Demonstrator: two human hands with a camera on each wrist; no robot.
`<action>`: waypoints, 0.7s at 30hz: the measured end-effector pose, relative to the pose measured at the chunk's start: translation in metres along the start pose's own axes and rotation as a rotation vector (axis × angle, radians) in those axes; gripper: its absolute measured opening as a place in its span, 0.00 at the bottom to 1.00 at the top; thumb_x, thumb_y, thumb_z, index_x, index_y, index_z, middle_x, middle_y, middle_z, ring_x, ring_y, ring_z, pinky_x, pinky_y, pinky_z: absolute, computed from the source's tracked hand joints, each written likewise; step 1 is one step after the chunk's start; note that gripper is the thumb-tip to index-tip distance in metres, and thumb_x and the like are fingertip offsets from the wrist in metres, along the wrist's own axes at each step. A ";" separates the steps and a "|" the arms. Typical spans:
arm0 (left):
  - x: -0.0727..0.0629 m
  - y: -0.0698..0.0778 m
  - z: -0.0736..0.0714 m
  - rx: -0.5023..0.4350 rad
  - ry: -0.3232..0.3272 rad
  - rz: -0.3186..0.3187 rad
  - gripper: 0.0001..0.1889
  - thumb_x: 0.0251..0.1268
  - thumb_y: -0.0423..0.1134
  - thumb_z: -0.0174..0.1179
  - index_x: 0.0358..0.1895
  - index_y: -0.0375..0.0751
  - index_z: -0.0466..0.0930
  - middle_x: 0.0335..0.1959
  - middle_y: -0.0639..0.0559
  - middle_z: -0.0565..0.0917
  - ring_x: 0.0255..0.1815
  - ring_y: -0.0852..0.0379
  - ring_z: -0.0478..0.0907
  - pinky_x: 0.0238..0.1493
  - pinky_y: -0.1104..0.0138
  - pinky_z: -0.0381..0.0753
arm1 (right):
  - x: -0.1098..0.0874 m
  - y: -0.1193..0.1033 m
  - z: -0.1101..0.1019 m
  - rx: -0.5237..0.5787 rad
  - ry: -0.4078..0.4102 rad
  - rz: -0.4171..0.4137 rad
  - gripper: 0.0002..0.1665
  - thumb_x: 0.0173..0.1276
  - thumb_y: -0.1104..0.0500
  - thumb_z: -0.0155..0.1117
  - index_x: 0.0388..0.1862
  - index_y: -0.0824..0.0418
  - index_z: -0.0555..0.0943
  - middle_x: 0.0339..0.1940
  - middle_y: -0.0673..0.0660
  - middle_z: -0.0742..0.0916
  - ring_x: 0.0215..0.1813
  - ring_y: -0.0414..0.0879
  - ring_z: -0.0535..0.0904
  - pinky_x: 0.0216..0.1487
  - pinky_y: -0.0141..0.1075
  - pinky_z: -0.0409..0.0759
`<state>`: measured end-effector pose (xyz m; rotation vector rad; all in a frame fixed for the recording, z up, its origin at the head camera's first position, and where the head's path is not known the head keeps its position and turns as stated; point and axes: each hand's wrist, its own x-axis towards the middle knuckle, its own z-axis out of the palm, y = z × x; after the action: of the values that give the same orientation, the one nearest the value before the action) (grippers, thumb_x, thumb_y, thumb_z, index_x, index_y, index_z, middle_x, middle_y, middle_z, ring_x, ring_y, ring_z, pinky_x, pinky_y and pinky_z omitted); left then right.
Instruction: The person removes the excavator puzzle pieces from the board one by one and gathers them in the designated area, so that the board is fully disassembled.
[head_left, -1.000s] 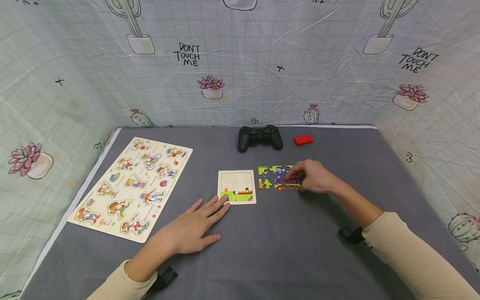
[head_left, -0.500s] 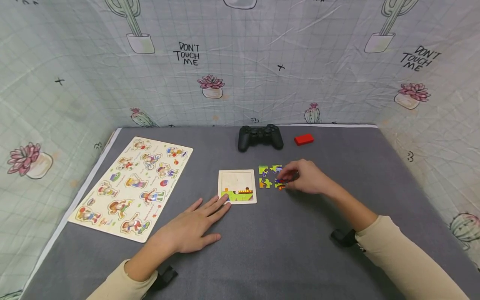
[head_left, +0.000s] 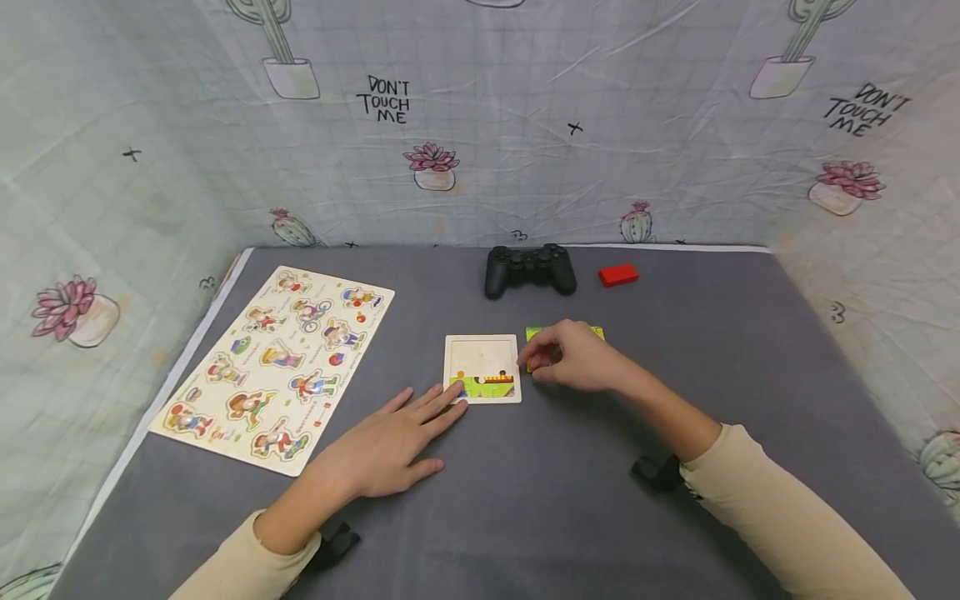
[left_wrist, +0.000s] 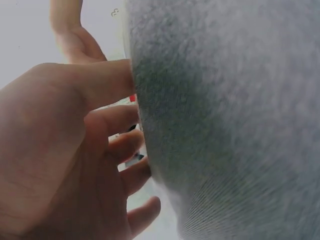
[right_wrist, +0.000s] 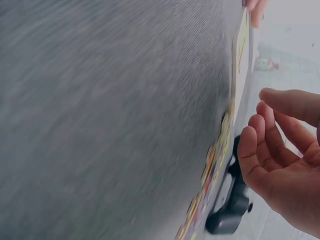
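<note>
Right fingers (right_wrist: pixel 251 152) farther left, pieces (right_wrist: pixel 210 172) beneath

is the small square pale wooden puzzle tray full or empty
The small square pale wooden puzzle tray is partly filled: green printed jigsaw pieces line its near side, and its base is bare beyond them.

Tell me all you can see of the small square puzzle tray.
The puzzle tray is pale, square and shallow-rimmed, and looks wooden. It lies flat on the gray tabletop. Green pieces, partly red and yellow, line its near part; the far part holds none. The left hand has fingertips over its near left corner. The right hand is near its right edge.
</note>
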<state>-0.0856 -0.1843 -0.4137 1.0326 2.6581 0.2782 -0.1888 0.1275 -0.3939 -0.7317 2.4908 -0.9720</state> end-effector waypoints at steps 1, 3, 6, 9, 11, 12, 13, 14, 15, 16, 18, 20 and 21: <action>0.000 0.000 -0.001 0.004 0.003 -0.004 0.40 0.75 0.54 0.62 0.84 0.46 0.57 0.87 0.50 0.50 0.86 0.45 0.52 0.82 0.40 0.53 | 0.002 -0.003 0.002 -0.002 -0.008 -0.006 0.11 0.66 0.66 0.72 0.45 0.57 0.91 0.32 0.48 0.86 0.38 0.44 0.80 0.43 0.36 0.83; -0.001 0.001 -0.003 0.012 0.006 -0.016 0.40 0.75 0.54 0.62 0.84 0.46 0.57 0.87 0.48 0.50 0.87 0.45 0.51 0.83 0.40 0.52 | 0.007 -0.008 0.006 -0.010 -0.023 -0.020 0.11 0.65 0.66 0.72 0.45 0.58 0.91 0.32 0.48 0.86 0.38 0.44 0.79 0.43 0.36 0.82; -0.004 0.002 -0.005 0.026 -0.006 -0.052 0.40 0.76 0.56 0.61 0.84 0.47 0.57 0.88 0.47 0.49 0.87 0.44 0.50 0.83 0.41 0.51 | 0.015 -0.016 0.014 -0.033 -0.044 -0.053 0.11 0.65 0.67 0.72 0.45 0.59 0.90 0.33 0.50 0.86 0.37 0.43 0.79 0.41 0.34 0.81; -0.006 0.003 -0.006 0.034 -0.015 -0.083 0.40 0.76 0.58 0.60 0.84 0.48 0.57 0.87 0.47 0.49 0.87 0.42 0.49 0.83 0.40 0.50 | 0.022 -0.025 0.021 -0.048 -0.055 -0.077 0.12 0.65 0.67 0.72 0.47 0.60 0.89 0.37 0.52 0.88 0.36 0.41 0.79 0.39 0.33 0.80; -0.007 0.003 -0.006 0.038 -0.015 -0.091 0.40 0.76 0.58 0.60 0.84 0.48 0.57 0.87 0.48 0.50 0.87 0.41 0.49 0.83 0.40 0.50 | 0.026 -0.031 0.026 -0.062 -0.057 -0.090 0.13 0.64 0.67 0.72 0.48 0.61 0.89 0.39 0.54 0.89 0.36 0.40 0.80 0.38 0.32 0.80; -0.007 0.003 -0.006 0.040 -0.014 -0.091 0.40 0.76 0.58 0.60 0.84 0.48 0.57 0.87 0.48 0.50 0.87 0.41 0.49 0.83 0.39 0.50 | 0.028 -0.034 0.028 -0.071 -0.053 -0.094 0.14 0.64 0.68 0.72 0.49 0.61 0.89 0.41 0.54 0.89 0.36 0.40 0.81 0.38 0.32 0.80; -0.007 0.002 -0.005 0.041 -0.015 -0.091 0.40 0.76 0.58 0.60 0.84 0.48 0.57 0.87 0.49 0.50 0.87 0.41 0.49 0.83 0.39 0.50 | 0.030 -0.036 0.031 -0.083 -0.050 -0.098 0.15 0.63 0.68 0.72 0.49 0.61 0.89 0.42 0.54 0.90 0.36 0.39 0.81 0.38 0.32 0.80; -0.007 0.002 -0.005 0.041 -0.016 -0.088 0.40 0.76 0.58 0.59 0.84 0.48 0.56 0.87 0.50 0.51 0.87 0.41 0.49 0.83 0.39 0.50 | 0.032 -0.039 0.033 -0.089 -0.047 -0.098 0.16 0.63 0.68 0.72 0.50 0.61 0.89 0.42 0.54 0.90 0.36 0.38 0.81 0.37 0.31 0.80; -0.007 0.002 -0.005 0.038 -0.016 -0.086 0.40 0.76 0.58 0.59 0.84 0.48 0.56 0.87 0.51 0.50 0.87 0.41 0.48 0.83 0.39 0.50 | 0.034 -0.041 0.035 -0.099 -0.042 -0.099 0.16 0.62 0.68 0.72 0.50 0.61 0.89 0.43 0.54 0.90 0.35 0.38 0.81 0.37 0.31 0.79; -0.007 0.002 -0.004 0.034 -0.016 -0.085 0.40 0.76 0.58 0.59 0.84 0.48 0.56 0.87 0.51 0.50 0.87 0.40 0.48 0.83 0.39 0.50 | 0.035 -0.043 0.037 -0.109 -0.038 -0.101 0.17 0.61 0.68 0.72 0.51 0.61 0.90 0.44 0.54 0.90 0.34 0.37 0.80 0.37 0.31 0.79; -0.008 0.001 -0.003 0.026 -0.015 -0.087 0.40 0.77 0.57 0.59 0.85 0.49 0.55 0.87 0.51 0.50 0.87 0.40 0.47 0.83 0.39 0.49 | 0.039 -0.047 0.041 -0.121 -0.032 -0.110 0.19 0.60 0.69 0.73 0.51 0.62 0.90 0.45 0.55 0.90 0.33 0.36 0.80 0.37 0.30 0.78; -0.009 0.001 -0.003 0.021 -0.011 -0.086 0.40 0.77 0.57 0.59 0.85 0.48 0.55 0.87 0.50 0.50 0.87 0.41 0.47 0.83 0.39 0.48 | 0.042 -0.050 0.045 -0.129 -0.031 -0.118 0.20 0.59 0.69 0.75 0.52 0.62 0.90 0.45 0.55 0.90 0.33 0.36 0.79 0.37 0.30 0.78; -0.009 0.001 -0.003 0.019 -0.009 -0.085 0.40 0.77 0.57 0.59 0.84 0.48 0.55 0.87 0.50 0.50 0.87 0.41 0.47 0.83 0.39 0.48 | 0.043 -0.051 0.047 -0.137 -0.031 -0.125 0.21 0.59 0.69 0.75 0.52 0.62 0.90 0.46 0.55 0.90 0.33 0.37 0.79 0.37 0.30 0.79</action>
<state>-0.0792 -0.1902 -0.4092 0.9217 2.6933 0.2304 -0.1827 0.0460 -0.3970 -0.9485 2.5294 -0.8307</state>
